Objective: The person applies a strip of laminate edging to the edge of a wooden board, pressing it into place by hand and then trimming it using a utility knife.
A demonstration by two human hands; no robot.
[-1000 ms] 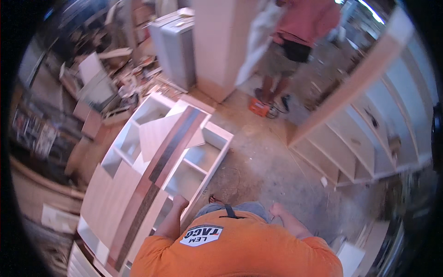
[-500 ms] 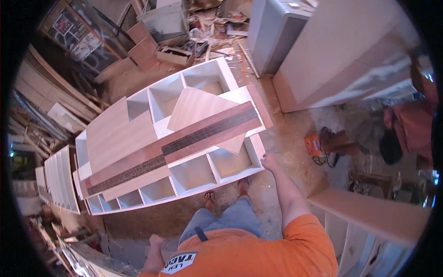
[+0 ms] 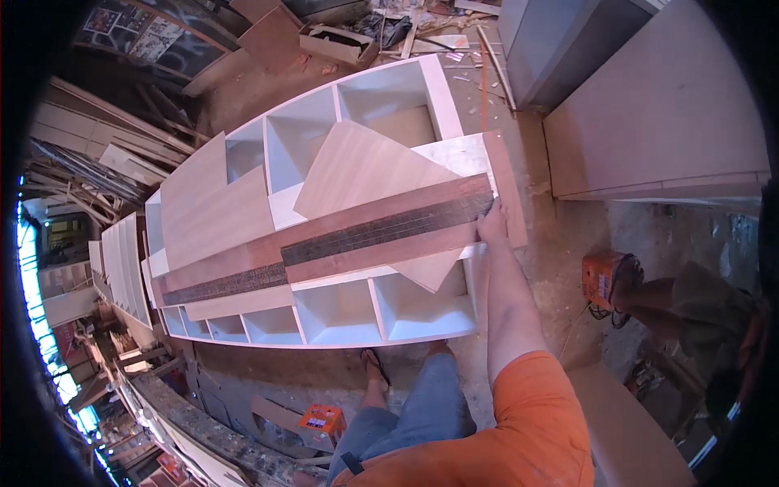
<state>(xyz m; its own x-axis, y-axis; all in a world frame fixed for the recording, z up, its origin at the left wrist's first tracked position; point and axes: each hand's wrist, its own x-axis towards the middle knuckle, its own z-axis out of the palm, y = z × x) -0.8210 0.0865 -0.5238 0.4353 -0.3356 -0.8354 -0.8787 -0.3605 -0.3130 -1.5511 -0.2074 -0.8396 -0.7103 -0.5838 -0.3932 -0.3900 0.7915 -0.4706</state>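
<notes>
A white cabinet frame (image 3: 300,342) with open compartments lies across the floor. Loose pale wood panels (image 3: 203,223) and a long reddish board with a dark patterned strip (image 3: 381,227) rest over it. My right hand (image 3: 492,221) is closed on the right end of that striped board, at the strip's end, arm stretched forward. Just a small bit of skin at the lower edge, beside my shorts, appears to be my left hand (image 3: 308,477); its fingers cannot be made out.
A co-worker's legs (image 3: 673,308) stand at the right beside an orange tool (image 3: 607,276). A large panelled unit (image 3: 649,122) rises at the back right. Another orange box (image 3: 323,424) sits lower left. Stacked boards (image 3: 114,162) lean at left; scraps lie behind.
My view has turned toward the cabinet. My right hand has reached forward from my side, past the cabinet's edge, onto the striped board. My left hand has mostly dropped out of view.
</notes>
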